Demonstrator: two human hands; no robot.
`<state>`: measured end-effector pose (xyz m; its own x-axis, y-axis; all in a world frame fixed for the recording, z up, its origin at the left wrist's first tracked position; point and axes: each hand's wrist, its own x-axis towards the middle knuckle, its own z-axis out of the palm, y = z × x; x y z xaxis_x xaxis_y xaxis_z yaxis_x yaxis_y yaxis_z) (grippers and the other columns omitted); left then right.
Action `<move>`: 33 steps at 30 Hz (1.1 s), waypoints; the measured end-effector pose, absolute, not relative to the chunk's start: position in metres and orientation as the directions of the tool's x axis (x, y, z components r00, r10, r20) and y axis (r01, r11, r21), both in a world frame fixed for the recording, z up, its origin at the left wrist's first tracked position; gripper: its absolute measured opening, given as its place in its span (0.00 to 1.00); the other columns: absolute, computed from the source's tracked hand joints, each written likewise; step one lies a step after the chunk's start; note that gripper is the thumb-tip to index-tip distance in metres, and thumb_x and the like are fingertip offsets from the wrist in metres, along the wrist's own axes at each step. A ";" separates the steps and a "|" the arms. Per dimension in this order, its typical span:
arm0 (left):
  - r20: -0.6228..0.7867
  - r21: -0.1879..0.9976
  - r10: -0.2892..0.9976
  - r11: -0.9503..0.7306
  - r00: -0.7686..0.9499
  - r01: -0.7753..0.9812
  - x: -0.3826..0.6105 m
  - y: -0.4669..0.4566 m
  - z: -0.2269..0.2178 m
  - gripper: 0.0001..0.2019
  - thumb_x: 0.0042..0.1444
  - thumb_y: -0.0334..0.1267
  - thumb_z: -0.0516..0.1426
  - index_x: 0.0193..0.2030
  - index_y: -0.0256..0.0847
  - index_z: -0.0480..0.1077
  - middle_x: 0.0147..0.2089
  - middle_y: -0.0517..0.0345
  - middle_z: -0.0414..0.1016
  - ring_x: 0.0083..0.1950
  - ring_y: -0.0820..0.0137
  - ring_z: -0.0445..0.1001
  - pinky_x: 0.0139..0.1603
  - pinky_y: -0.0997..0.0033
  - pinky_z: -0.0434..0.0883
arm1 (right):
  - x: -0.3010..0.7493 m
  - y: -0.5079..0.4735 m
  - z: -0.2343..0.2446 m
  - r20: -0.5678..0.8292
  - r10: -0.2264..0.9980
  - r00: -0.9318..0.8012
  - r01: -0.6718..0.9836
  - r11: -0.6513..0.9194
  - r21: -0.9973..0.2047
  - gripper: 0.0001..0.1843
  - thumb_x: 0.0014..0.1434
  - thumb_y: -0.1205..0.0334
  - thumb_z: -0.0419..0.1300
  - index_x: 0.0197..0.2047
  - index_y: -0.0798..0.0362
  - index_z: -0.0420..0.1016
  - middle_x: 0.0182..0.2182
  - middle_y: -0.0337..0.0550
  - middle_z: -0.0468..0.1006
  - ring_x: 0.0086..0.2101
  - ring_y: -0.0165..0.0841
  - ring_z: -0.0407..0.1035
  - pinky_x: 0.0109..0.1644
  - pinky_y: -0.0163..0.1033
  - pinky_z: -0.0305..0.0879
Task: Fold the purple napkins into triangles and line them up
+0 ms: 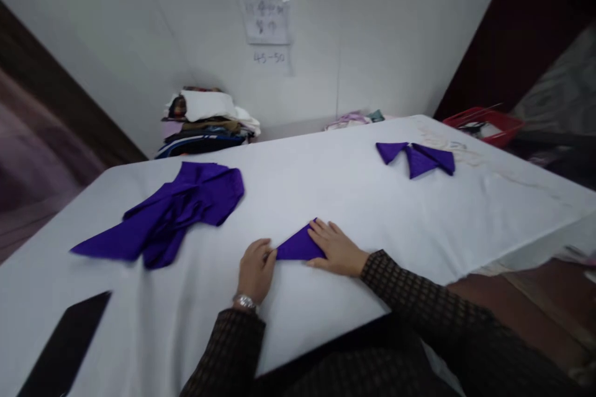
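Note:
A small purple napkin (298, 245), folded to a triangle, lies on the white tablecloth (354, 198) near the front edge. My left hand (254, 272), with a wristwatch, has its fingers curled and pinches the napkin's left corner. My right hand (335, 248) lies flat with fingers stretched out, pressing on the napkin's right side. A loose heap of purple napkins (172, 214) lies to the left. A finished folded purple napkin (416, 158) sits at the far right of the table.
A stack of folded clothes (205, 121) stands at the table's back by the wall. A red basket (487, 124) sits beyond the right corner. A flat black object (65, 344) lies at the front left. Paper notes (266, 18) hang on the wall.

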<state>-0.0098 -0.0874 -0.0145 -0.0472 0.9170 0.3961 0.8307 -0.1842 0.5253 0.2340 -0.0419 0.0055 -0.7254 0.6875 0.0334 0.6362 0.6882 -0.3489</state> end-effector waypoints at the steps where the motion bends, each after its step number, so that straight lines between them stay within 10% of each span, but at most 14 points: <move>1: 0.399 0.515 0.916 -0.186 -0.042 0.837 -0.011 -0.086 -0.016 0.11 0.56 0.40 0.50 0.28 0.41 0.69 0.43 0.51 0.75 0.48 0.63 0.71 0.53 0.58 0.67 | 0.234 -0.042 0.007 0.032 0.688 -0.725 0.635 0.685 -0.357 0.48 0.57 0.33 0.44 0.67 0.62 0.47 0.66 0.58 0.45 0.65 0.44 0.34 0.66 0.54 0.35; 14: 0.443 0.470 0.897 -0.229 -0.002 0.853 -0.021 -0.078 -0.025 0.18 0.55 0.53 0.50 0.31 0.43 0.71 0.46 0.49 0.75 0.49 0.60 0.72 0.52 0.56 0.68 | 0.232 -0.045 0.015 0.062 0.696 -0.715 0.607 0.663 -0.438 0.49 0.57 0.32 0.45 0.68 0.62 0.46 0.66 0.59 0.45 0.65 0.43 0.34 0.66 0.54 0.32; 33: 0.349 0.381 0.937 -0.127 -0.016 0.916 -0.014 -0.077 -0.022 0.16 0.55 0.46 0.46 0.31 0.42 0.72 0.47 0.48 0.75 0.52 0.57 0.71 0.52 0.50 0.68 | 0.233 -0.046 0.021 0.067 0.699 -0.712 0.598 0.654 -0.463 0.47 0.57 0.33 0.46 0.68 0.60 0.46 0.66 0.58 0.45 0.65 0.42 0.35 0.66 0.54 0.32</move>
